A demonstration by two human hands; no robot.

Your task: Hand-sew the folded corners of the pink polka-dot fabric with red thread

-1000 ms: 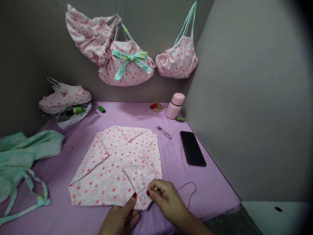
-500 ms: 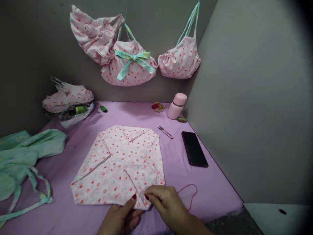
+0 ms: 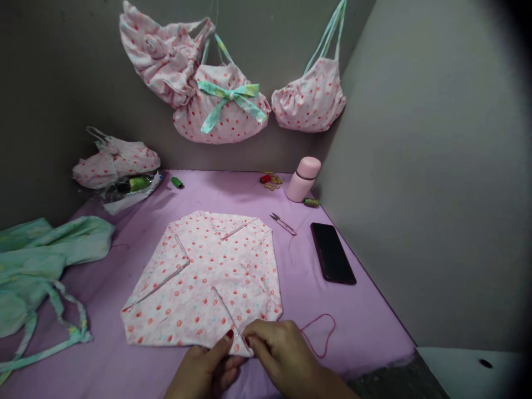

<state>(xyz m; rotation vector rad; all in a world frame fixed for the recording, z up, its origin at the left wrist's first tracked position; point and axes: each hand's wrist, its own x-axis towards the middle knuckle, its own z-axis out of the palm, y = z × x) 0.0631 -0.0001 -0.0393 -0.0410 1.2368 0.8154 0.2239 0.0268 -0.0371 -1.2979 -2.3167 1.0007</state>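
Note:
A folded piece of pink spotted fabric (image 3: pixel 203 282) lies flat on the purple table (image 3: pixel 366 327). My left hand (image 3: pixel 208 368) pinches the fabric's near edge, with the thumb on top. My right hand (image 3: pixel 278 352) is closed in a pinch at the same near corner, fingertips touching the fold; a needle cannot be made out. A red thread (image 3: pixel 322 332) loops across the table from my right hand to the right.
Thread snips (image 3: pixel 283 224), a dark phone (image 3: pixel 332 253), a pink flask (image 3: pixel 303 178), thread spools (image 3: pixel 178 182) and beads (image 3: pixel 272 182) lie on the table. Green fabric (image 3: pixel 33 266) is heaped at left. Pink spotted bags (image 3: pixel 222 108) hang on the wall; another bag (image 3: pixel 114 162) rests at back left.
My right hand has slid a little down and left along the fabric's near corner, closer to my left thumb. The view has shifted slightly.

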